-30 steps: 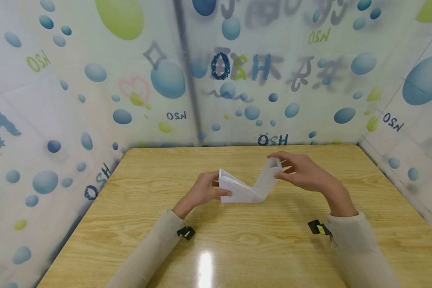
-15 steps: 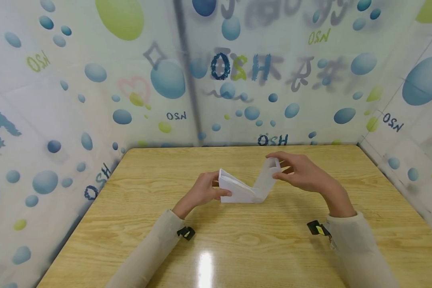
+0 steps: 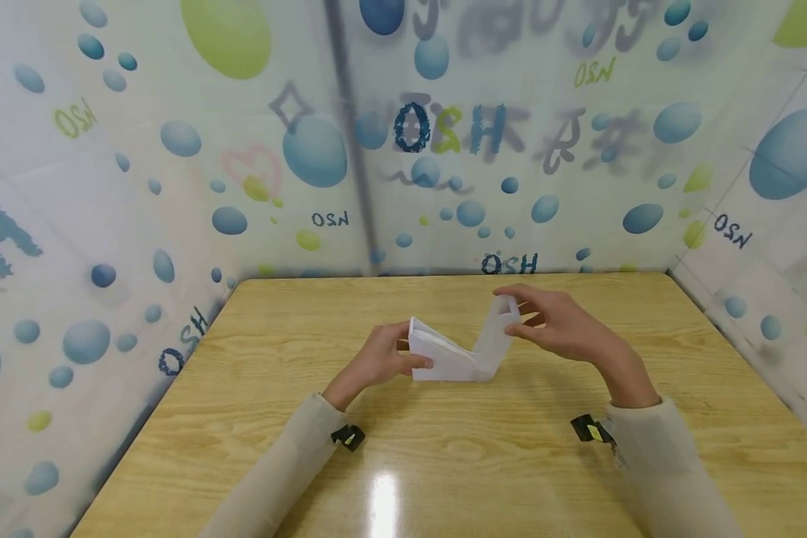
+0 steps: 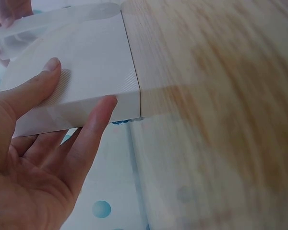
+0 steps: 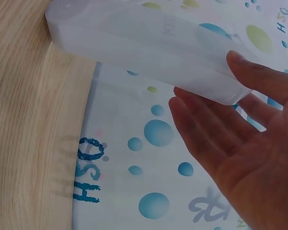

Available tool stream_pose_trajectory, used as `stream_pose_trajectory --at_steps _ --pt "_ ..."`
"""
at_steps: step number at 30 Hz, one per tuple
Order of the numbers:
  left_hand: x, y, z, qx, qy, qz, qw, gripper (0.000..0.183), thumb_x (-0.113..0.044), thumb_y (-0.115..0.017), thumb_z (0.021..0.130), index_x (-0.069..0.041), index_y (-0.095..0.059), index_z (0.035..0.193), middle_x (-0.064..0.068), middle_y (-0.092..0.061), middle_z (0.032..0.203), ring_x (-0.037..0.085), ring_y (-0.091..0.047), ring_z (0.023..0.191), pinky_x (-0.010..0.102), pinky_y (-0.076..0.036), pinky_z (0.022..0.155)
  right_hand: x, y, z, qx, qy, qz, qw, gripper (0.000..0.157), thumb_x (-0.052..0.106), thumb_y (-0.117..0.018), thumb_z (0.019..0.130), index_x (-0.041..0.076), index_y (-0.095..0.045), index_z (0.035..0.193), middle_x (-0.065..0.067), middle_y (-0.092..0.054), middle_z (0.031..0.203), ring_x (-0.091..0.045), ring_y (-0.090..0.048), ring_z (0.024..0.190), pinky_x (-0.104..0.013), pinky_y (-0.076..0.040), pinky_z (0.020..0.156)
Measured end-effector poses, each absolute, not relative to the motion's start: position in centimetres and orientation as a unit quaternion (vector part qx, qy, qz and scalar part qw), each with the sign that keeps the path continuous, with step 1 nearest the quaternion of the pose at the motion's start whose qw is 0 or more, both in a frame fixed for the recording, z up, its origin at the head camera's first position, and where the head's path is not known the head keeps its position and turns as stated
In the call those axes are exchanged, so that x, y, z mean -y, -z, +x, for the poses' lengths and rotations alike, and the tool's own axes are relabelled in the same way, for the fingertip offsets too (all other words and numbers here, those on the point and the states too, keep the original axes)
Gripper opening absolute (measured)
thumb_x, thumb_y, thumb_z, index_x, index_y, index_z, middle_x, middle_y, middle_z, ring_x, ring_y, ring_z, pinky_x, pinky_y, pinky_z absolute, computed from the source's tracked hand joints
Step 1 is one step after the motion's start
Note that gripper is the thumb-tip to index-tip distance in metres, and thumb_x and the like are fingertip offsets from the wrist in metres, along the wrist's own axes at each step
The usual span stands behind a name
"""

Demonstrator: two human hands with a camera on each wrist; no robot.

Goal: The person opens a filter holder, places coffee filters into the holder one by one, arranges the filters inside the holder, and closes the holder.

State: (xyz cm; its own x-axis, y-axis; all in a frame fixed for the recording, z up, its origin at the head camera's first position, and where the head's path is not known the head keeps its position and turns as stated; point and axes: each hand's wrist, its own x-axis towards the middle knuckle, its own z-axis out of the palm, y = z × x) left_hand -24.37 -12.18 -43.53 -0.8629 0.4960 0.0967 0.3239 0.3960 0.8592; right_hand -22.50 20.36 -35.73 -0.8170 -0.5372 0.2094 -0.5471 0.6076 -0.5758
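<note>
A white flat box [image 3: 444, 365] stands on its long edge on the table, its upper edge sloping down to the right. At its right end a translucent lid [image 3: 494, 338] is swung up and leans right, joined to the box near the tabletop. My left hand [image 3: 379, 355] grips the box's left end, thumb on the near face, fingers mostly hidden behind. Ribbed patches show on the box [image 4: 93, 52] in the left wrist view. My right hand [image 3: 558, 323] pinches the lid's free end. The right wrist view shows the lid [image 5: 134, 52] between thumb and fingers.
A wood-grain table [image 3: 477, 463] spreads beneath both hands. Behind it hangs a patterned cloth [image 3: 471, 172] with blue and green dots and letters, and similar cloth closes off both sides. Black wrist cameras [image 3: 348, 436] sit at the sleeve cuffs.
My right hand has moved slightly left with the lid, bringing it a little closer over the box. The left hand and the box stay in place; the head view has tilted very slightly.
</note>
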Motion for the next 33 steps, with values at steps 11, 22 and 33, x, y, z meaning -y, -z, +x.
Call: stream_pose_trajectory --at_steps 11,22,33 --pt "12.2 43.6 -24.5 -0.834 -0.487 0.245 0.085 0.035 -0.011 -0.083 0.088 -0.009 -0.070 0.121 0.014 -0.075 0.116 0.032 -0.077 0.103 0.041 -0.066 0.065 -20.0 35.9 -22.4 0.894 -0.324 0.309 0.021 0.059 0.014 -0.073 0.097 0.009 -0.049 0.151 -0.016 -0.066 0.133 -0.037 -0.070 0.116 -0.050 -0.063 0.090" --pt "12.2 43.7 -24.5 -0.833 -0.489 0.243 0.086 0.036 -0.011 -0.084 0.088 -0.009 -0.071 0.121 0.014 -0.075 0.116 0.031 -0.077 0.103 0.039 -0.066 0.064 -19.2 36.1 -22.5 0.894 -0.335 0.298 0.021 0.057 0.017 -0.072 0.099 0.008 -0.049 0.149 -0.015 -0.068 0.130 -0.035 -0.070 0.116 -0.049 -0.063 0.089" --pt "12.2 43.8 -24.5 -0.835 -0.485 0.248 0.081 0.036 -0.010 -0.084 0.088 -0.008 -0.070 0.121 0.015 -0.075 0.117 0.033 -0.077 0.104 0.036 -0.066 0.064 -18.8 36.3 -22.6 0.890 -0.343 0.299 0.028 0.048 0.018 -0.073 0.098 0.007 -0.055 0.142 -0.013 -0.069 0.126 -0.034 -0.071 0.112 -0.048 -0.064 0.087"
